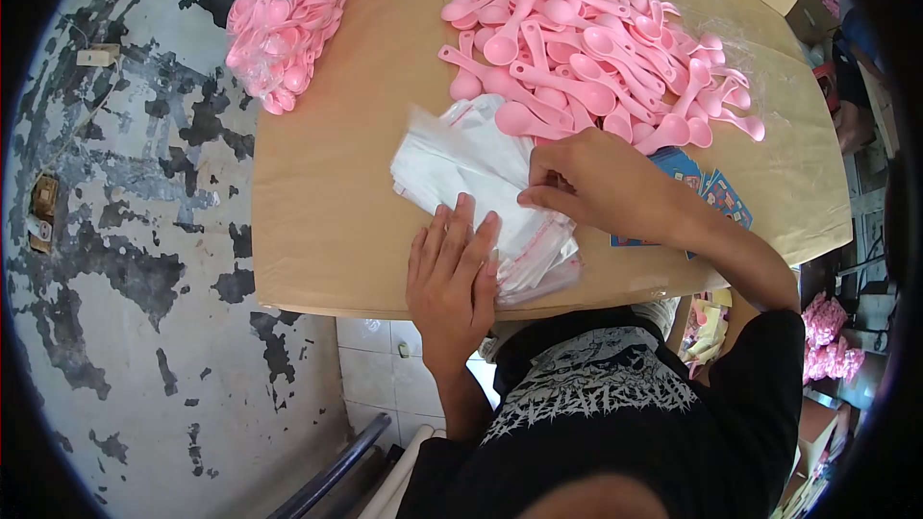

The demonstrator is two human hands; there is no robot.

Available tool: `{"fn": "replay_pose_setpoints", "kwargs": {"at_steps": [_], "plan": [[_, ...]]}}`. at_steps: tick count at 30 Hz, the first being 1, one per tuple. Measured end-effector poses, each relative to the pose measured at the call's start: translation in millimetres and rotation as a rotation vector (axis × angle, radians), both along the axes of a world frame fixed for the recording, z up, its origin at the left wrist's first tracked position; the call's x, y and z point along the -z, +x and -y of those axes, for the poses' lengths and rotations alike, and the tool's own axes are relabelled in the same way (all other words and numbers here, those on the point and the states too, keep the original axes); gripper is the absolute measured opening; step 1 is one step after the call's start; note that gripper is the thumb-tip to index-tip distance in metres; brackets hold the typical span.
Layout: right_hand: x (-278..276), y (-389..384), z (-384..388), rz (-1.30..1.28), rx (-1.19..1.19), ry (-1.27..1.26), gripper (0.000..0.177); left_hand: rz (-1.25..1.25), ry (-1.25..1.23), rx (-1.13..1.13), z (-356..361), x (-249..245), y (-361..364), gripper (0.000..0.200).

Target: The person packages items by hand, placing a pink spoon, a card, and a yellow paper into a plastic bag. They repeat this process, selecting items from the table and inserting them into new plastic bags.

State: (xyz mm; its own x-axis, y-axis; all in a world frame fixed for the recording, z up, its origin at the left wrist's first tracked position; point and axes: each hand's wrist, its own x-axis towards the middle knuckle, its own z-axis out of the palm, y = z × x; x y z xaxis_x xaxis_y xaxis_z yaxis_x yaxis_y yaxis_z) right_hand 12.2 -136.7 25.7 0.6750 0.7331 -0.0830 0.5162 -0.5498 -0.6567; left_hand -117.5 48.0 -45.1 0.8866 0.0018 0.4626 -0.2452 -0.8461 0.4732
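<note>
The white plastic bags [447, 159] lie piled on the brown surface [336, 231] before you. Your left hand [452, 274] rests on their near edge, fingers extended, grasping nothing; your right hand [606, 181] curls its fingers over them, whether pinching one I cannot tell. Blue cards [728, 200] lie beside your right forearm; pink spoons [586, 91] heap beyond.

Spoons [582, 91]: solid pink
Bagged spoons [288, 19]: pink beneath clear, glossy film
Plastic packets [461, 161]: milky white, reddish stripes along the edges
Cards [726, 198]: blue, with small multicoloured printing
Tabletop [327, 221]: plain tan
Wall [96, 274]: pale grey, blotched with dark grey
Shirt [596, 442]: black, jagged pale-grey print across the front
</note>
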Motion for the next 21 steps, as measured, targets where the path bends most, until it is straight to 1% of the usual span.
{"fn": "replay_pose_setpoints", "kwargs": {"at_steps": [3,6,9,12,15,16,17,19,20,21], "plan": [[8,3,4,0.141,-0.048,0.06,0.024,0.002,0.036,0.021,-2,0,2,0.034],[3,1,10,0.265,-0.038,0.034,0.018,0.011,0.045,0.029,-3,1,2,0.033],[-9,3,18,0.371,0.089,0.287,0.015,0.006,0.03,0.033,-3,2,1,0.034],[-37,-3,33,0.173,0.127,0.383,0.013,-0.048,0.125,0.038,-5,-9,-1,0.036],[-37,-19,42,0.116,0.014,0.529,0.013,0.025,-0.098,0.092,11,-28,-6,0.044],[-42,-28,44,-0.108,0.022,0.526,0.006,0.001,-0.45,0.184,26,-33,-5,0.044],[-43,-32,48,-0.083,-0.012,0.473,0.006,-0.025,-0.811,0.269,50,-37,-7,0.045],[-41,-31,57,-0.024,-0.094,0.368,0.006,-0.121,-1.274,0.369,78,-37,-4,0.045],[-38,-29,65,-0.045,-0.15,0.351,0.007,-0.202,-1.368,0.388,84,-38,2,0.044],[-38,-30,72,-0.02,-0.082,0.344,0.007,-0.289,-1.457,0.414,89,-40,7,0.043]]}}
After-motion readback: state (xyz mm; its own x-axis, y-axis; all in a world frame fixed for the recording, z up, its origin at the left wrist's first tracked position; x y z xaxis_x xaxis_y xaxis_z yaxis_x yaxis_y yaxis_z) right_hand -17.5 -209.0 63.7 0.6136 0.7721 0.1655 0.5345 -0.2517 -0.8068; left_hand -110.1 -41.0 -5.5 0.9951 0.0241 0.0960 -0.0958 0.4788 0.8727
